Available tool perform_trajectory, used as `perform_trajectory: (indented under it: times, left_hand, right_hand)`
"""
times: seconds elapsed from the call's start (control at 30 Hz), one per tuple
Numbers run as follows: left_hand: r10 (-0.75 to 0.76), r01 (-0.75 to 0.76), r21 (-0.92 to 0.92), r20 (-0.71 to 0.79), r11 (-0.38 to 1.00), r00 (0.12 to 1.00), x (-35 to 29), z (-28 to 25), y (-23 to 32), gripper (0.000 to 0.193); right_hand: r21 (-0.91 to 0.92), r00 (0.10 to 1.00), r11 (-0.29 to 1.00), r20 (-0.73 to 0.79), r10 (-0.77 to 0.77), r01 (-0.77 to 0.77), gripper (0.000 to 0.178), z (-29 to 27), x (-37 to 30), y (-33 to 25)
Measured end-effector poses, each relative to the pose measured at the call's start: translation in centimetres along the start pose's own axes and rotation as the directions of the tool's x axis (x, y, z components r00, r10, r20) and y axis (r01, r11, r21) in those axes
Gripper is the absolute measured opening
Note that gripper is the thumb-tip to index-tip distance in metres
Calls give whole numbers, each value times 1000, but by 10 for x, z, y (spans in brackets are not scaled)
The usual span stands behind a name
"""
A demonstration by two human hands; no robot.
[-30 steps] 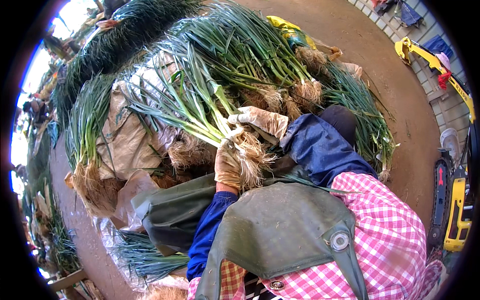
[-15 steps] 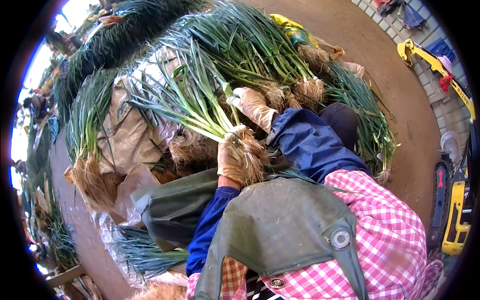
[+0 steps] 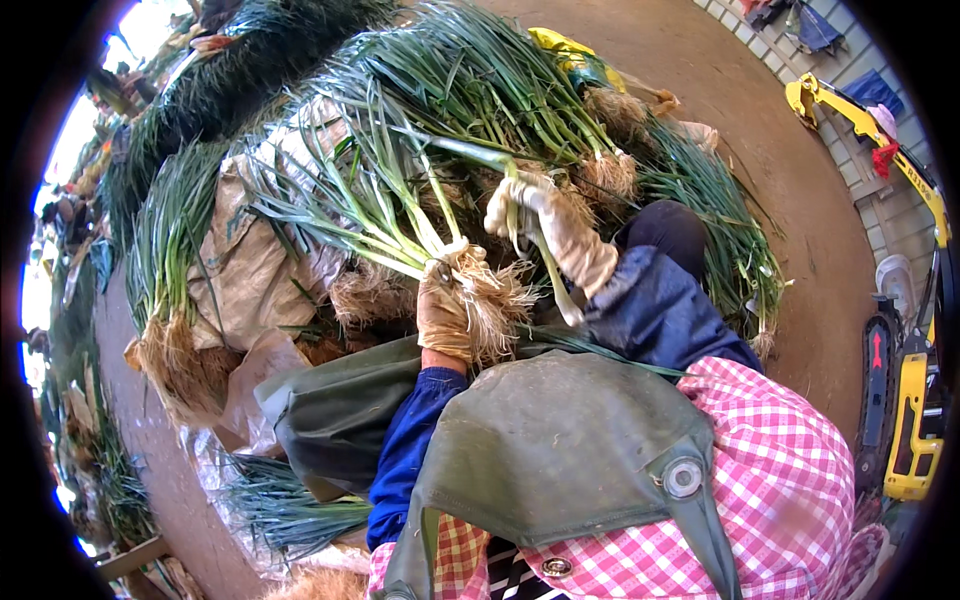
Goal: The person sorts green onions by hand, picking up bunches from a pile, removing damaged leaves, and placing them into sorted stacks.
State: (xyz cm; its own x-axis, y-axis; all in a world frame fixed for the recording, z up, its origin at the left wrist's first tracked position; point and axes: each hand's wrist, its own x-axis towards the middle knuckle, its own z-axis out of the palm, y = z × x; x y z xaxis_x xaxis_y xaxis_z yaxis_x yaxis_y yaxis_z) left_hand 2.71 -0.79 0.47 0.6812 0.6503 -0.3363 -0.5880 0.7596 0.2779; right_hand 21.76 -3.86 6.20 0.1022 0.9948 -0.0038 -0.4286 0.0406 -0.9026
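Note:
My left hand [image 3: 443,318], in a tan glove, is closed around the base of a bunch of green onions [image 3: 400,215]. Their pale, stringy roots [image 3: 495,305] spill out to the right of the glove, and the green tops fan away to the far left. My right hand [image 3: 555,225], gloved too, pinches a single onion leaf [image 3: 470,150] just right of the bunch. Its pale sheath end [image 3: 562,290] dangles below my fingers and its green part stretches toward the tops.
A large heap of green onions [image 3: 480,90] lies beyond my hands, with a yellow bag [image 3: 575,55] behind it. Another bunch [image 3: 175,260] leans against brown sacking [image 3: 250,275] at left. Loose greens [image 3: 290,500] lie lower left. A yellow digger-like machine [image 3: 910,425] stands at right.
My right hand has moved right and nearer to me from the stalks, drawing a leaf away from the bunch. My left hand keeps its hold, shifting slightly left.

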Motion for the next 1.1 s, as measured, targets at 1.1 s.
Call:
perform_trajectory:
  times: [1.1]
  left_hand:
    - [94, -90, 66, -62, 994, 994, -10, 8, -5, 24]
  right_hand:
    - [-407, 956, 908, -294, -24, -102, 24, -4, 98, 69]
